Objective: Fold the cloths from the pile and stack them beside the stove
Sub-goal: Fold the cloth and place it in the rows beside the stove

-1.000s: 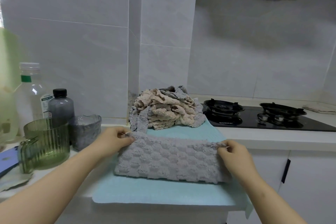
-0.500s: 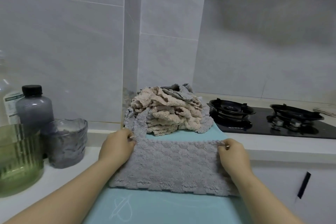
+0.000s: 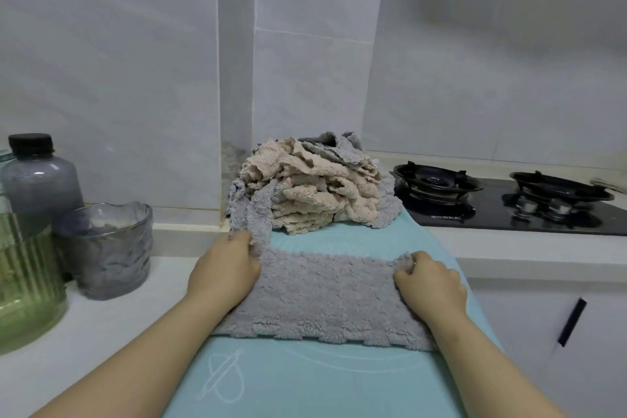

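Note:
A grey fluffy cloth (image 3: pixel 325 295) lies flat as a wide band on the light blue mat (image 3: pixel 339 380). My left hand (image 3: pixel 225 271) pinches its far left corner, where a strip of grey cloth runs up into the pile. My right hand (image 3: pixel 429 283) grips its far right corner with curled fingers. Behind the cloth sits the pile (image 3: pixel 312 190) of crumpled beige and grey cloths, against the wall pillar. The black gas stove (image 3: pixel 502 204) lies to the right of the pile.
At the left stand a dark bottle (image 3: pixel 40 176), a grey glass cup (image 3: pixel 108 248) and a green ribbed glass jug (image 3: pixel 23 285). White cabinet doors with a black handle (image 3: pixel 571 321) are below the counter at the right.
The camera has moved closer and tilted down. Both hands still hold the far corners of the grey cloth, which now lies flatter on the mat.

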`<state>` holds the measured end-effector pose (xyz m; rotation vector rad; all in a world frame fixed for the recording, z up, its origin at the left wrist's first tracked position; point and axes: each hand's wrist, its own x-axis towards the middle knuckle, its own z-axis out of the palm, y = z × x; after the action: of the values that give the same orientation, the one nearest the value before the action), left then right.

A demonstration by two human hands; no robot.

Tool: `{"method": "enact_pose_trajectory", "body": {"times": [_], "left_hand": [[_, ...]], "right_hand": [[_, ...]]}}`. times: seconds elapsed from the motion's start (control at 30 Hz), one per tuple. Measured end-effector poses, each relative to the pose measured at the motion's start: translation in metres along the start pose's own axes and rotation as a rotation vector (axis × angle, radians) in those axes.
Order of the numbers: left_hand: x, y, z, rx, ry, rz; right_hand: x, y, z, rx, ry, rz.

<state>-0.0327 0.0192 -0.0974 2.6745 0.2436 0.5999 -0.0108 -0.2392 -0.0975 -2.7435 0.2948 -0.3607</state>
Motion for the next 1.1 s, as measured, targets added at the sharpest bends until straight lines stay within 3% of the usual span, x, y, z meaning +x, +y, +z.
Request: {"method": "enact_pose_trajectory", "body": {"times": [0.17, 0.37, 0.6, 0.73, 0.9, 1.1], "left_hand": [[-0.001, -0.005, -0.014, -0.372, 0.003, -0.070], [-0.001, -0.002, -0.018, -0.805, 0.015, -0.132], [0.002, -0.007, -0.022, -0.994, 0.087, -0.219], [0.005, -0.011, -0.018, -0.895, 0.182, -0.211], [0.004, -0.008, -0.012, -0.586, 0.241, -0.167], [0.000, -0.004, -0.017, -0.372, -0.050, -0.077]], "right_hand": [[0.001, 0.004, -0.003, 0.134, -0.030, 0.012], [0.002, 0.010, -0.003, 0.609, 0.064, -0.066], [0.003, 0.010, -0.008, 0.952, 0.136, 0.006], [0.006, 0.009, -0.010, 0.960, 0.211, 0.019], [0.008, 0.001, -0.010, 0.767, 0.272, -0.039], [-0.002, -0.001, -0.010, 0.278, 0.020, -0.106]]}}
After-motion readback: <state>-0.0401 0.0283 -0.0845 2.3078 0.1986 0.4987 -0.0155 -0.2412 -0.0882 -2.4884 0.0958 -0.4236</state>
